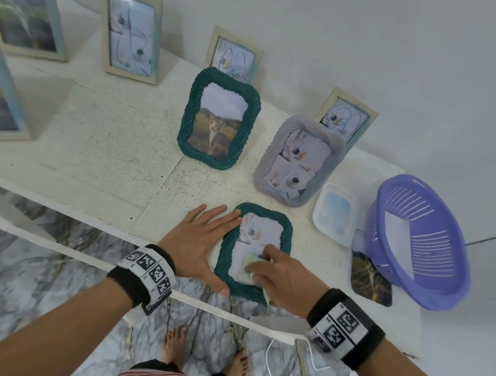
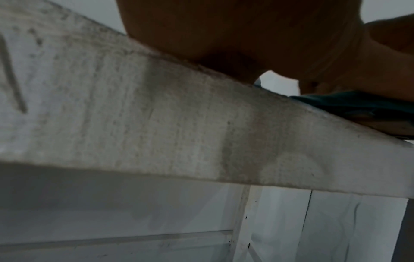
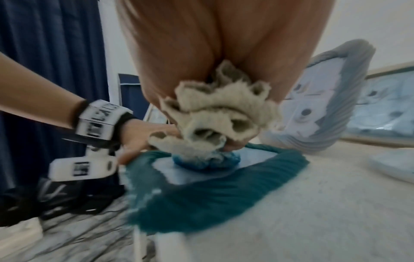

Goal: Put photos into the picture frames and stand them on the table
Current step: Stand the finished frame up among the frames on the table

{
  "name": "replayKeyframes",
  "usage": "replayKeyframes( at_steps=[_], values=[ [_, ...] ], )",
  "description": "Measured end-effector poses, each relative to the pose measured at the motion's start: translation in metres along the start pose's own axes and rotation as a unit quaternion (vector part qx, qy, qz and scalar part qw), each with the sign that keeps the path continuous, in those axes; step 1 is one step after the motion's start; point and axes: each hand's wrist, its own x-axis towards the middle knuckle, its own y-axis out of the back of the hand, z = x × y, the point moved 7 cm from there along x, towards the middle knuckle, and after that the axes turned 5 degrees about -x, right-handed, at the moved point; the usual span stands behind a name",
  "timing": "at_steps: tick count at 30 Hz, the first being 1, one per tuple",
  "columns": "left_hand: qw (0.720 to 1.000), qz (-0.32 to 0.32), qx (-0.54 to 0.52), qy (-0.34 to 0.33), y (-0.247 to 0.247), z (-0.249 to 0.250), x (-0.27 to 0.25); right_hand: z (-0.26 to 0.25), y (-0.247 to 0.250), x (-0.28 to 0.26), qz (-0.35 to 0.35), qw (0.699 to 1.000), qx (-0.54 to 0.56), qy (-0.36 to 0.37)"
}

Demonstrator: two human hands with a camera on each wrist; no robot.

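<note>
Her left hand [image 1: 199,240] lies flat, fingers straight, bracing the teal frame [image 1: 286,229], which lies face up at the table [image 1: 110,147] edge, ribbed rim, pale photo behind glass. Right hand [image 1: 281,275] grips a crumpled cloth [image 3: 221,113] on it. No writing is readable.

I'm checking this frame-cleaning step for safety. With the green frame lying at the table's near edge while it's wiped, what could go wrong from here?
1. The flat green frame overhangs the table edge; rubbing with the cloth could push it off, though the left hand braces its side.
2. The right hand presses on the glazing; hard pressure might crack it or shift the photo.
3. A wide stroke might knock the grey frame standing just behind.
</note>
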Motion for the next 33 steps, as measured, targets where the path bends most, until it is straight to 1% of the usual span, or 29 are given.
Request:
replayKeyframes(
  at_steps=[2, 4, 6, 7, 8, 10, 12, 13, 15, 18, 21, 24, 26, 28, 30, 33],
  values=[
    [1.0, -0.003, 0.003, 0.0, -0.001, 0.0, 0.0, 0.019, 0.011, 0.014, 0.034, 0.999, -0.013, -0.034],
    [1.0, 0.003, -0.001, -0.002, -0.001, 0.0, 0.001, 0.039, 0.019, 0.032, 0.07, 0.993, -0.02, -0.091],
    [1.0, 0.006, -0.008, -0.001, -0.001, -0.001, 0.001, 0.048, 0.019, 0.045, 0.074, 0.987, -0.015, -0.143],
    [1.0, 0.006, -0.009, -0.001, -0.001, -0.001, 0.001, 0.046, 0.016, 0.048, 0.07, 0.986, -0.011, -0.149],
    [1.0, 0.006, -0.008, -0.001, -0.001, -0.001, 0.001, 0.04, 0.014, 0.048, 0.065, 0.988, -0.008, -0.141],
    [1.0, 0.005, -0.005, -0.001, -0.001, -0.001, 0.001, 0.023, 0.008, 0.037, 0.057, 0.994, 0.016, -0.097],
    [1.0, 0.004, -0.003, 0.001, 0.0, -0.001, 0.001, 0.011, 0.004, 0.019, 0.032, 0.998, 0.036, -0.045],
    [1.0, 0.001, -0.003, 0.003, 0.0, -0.001, 0.001, 0.012, 0.005, 0.013, 0.018, 0.999, 0.034, -0.033],
    [1.0, -0.004, -0.003, 0.006, 0.001, -0.001, 0.001, 0.029, 0.011, 0.012, 0.01, 0.999, 0.015, -0.047],
    [1.0, -0.004, -0.008, 0.006, 0.001, -0.001, 0.001, 0.055, 0.025, 0.031, 0.05, 0.993, -0.022, -0.103],
    [1.0, -0.001, -0.015, 0.006, 0.001, -0.001, 0.001, 0.051, 0.024, 0.045, 0.064, 0.989, -0.02, -0.131],
    [1.0, 0.0, -0.014, 0.006, 0.002, -0.001, 0.001, 0.03, 0.011, 0.029, 0.055, 0.993, 0.022, -0.103],
    [1.0, 0.001, -0.013, 0.008, 0.001, -0.001, 0.001, 0.017, 0.002, 0.006, 0.023, 0.997, 0.038, -0.063],
    [1.0, 0.002, -0.013, 0.01, 0.001, 0.0, 0.001, 0.015, 0.0, -0.01, -0.009, 0.998, 0.039, -0.045],
    [1.0, 0.004, -0.01, 0.01, 0.002, 0.0, 0.001, 0.027, 0.007, -0.004, 0.0, 0.998, 0.011, -0.063],
    [1.0, 0.007, -0.013, 0.003, 0.001, 0.001, 0.001, 0.043, 0.027, 0.03, 0.035, 0.993, -0.034, -0.109]
  ],
)
